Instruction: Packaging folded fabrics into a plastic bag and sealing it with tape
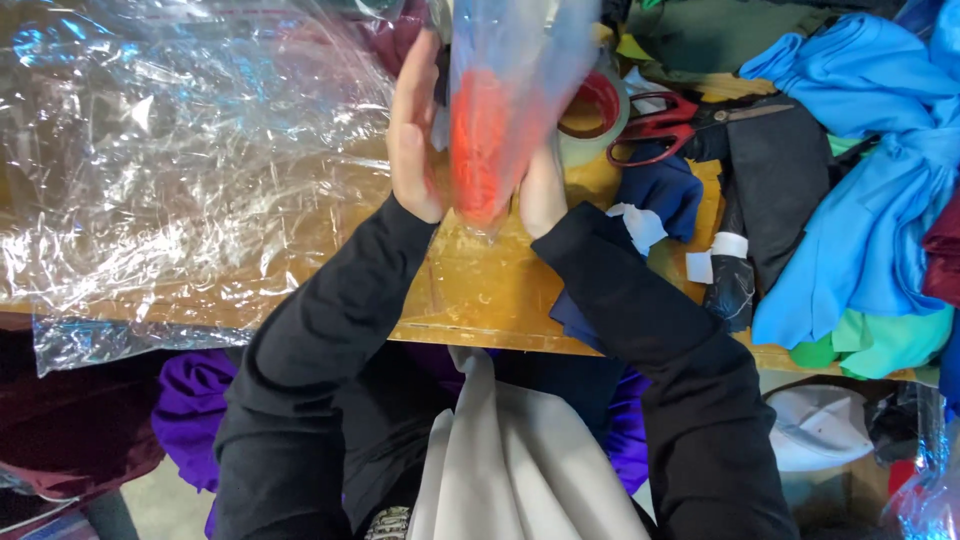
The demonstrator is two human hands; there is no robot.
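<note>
The left hand (pixel 415 130) presses flat, fingers straight, against the left side of a clear plastic bag (pixel 505 90) that holds something orange-red (pixel 480 150). The right hand (pixel 543 190) cups the bag's lower right side; its fingers are mostly hidden behind the plastic, so how far they curl cannot be told. The bag stands upright between the two palms, blurred, above the wooden table (pixel 480 290). Just right of the bag lies a roll of tape (pixel 597 110), then red-handled scissors (pixel 665 120). Farther right of the bag sit dark fabric (pixel 780 170) and a heap of blue cloth (pixel 870 180). Left of the bag, crumpled clear plastic sheeting (pixel 170 160) covers the table.
</note>
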